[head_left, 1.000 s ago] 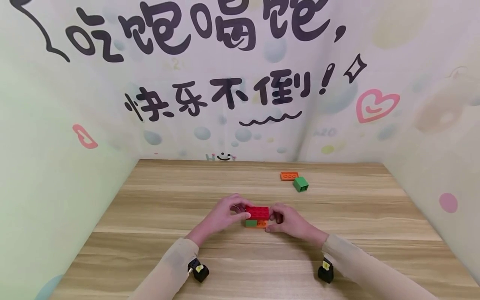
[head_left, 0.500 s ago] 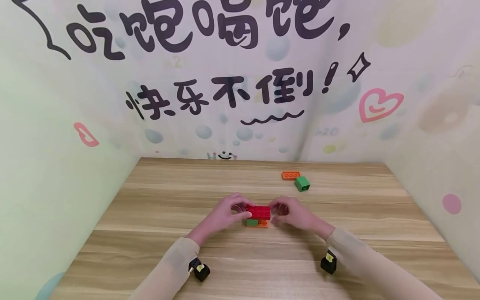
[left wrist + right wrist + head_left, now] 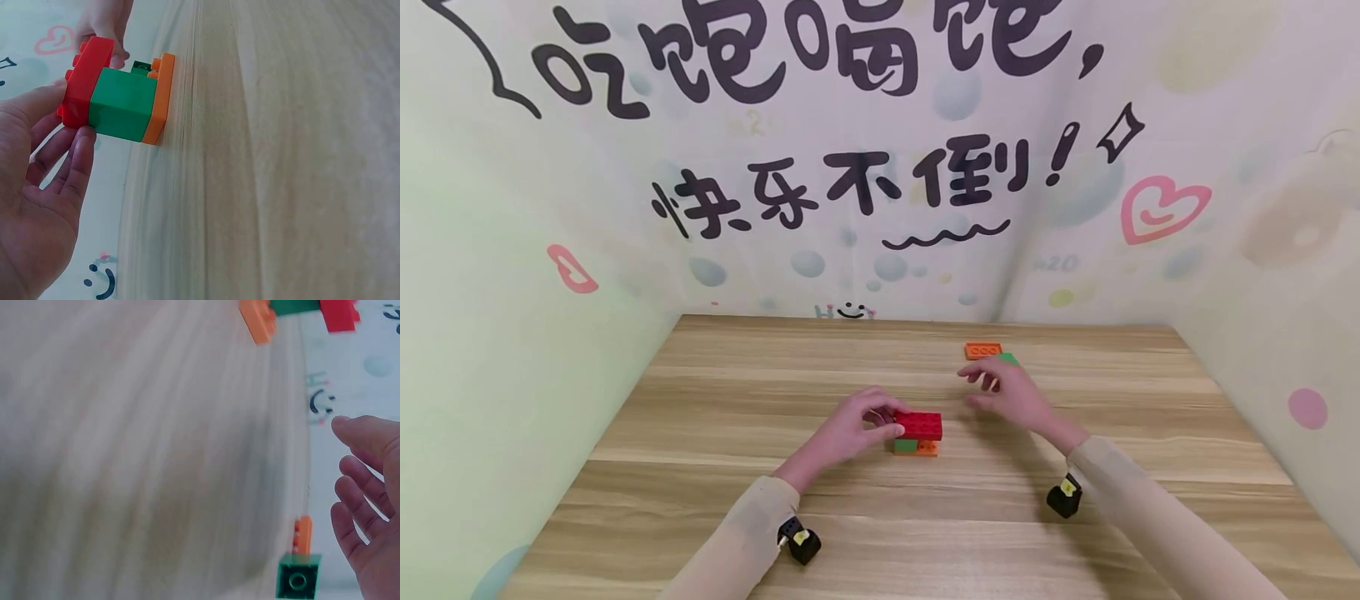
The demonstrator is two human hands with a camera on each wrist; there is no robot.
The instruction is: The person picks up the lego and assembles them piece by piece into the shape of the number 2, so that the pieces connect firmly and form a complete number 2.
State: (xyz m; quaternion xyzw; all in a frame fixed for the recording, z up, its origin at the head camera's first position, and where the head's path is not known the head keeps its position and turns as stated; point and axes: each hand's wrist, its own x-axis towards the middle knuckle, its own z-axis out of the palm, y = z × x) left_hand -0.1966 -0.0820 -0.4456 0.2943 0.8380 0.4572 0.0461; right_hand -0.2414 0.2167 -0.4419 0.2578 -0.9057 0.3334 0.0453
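Note:
A small stack of building bricks stands on the table in front of me. Its base is an orange plate [image 3: 161, 103], a green brick [image 3: 124, 103] sits over one end, and a red brick [image 3: 921, 426] lies across the top, overhanging the plate's other end. My left hand [image 3: 850, 429] pinches the red brick between thumb and fingers at its left end. Beyond the stack to the right, my right hand [image 3: 1017, 398] holds nothing, its fingers loosely bent. A loose green brick [image 3: 298, 578], hollow side showing, is partly hidden behind that hand in the head view.
A loose orange plate [image 3: 982, 350] lies beside the loose green brick toward the back of the wooden table [image 3: 760, 350]. Behind the table hangs a printed wall cloth [image 3: 850, 275]. Each wrist carries a small black camera.
My right hand has left the stack's right side and moved back and right toward the loose green brick. The left hand has kept its pinch on the red brick.

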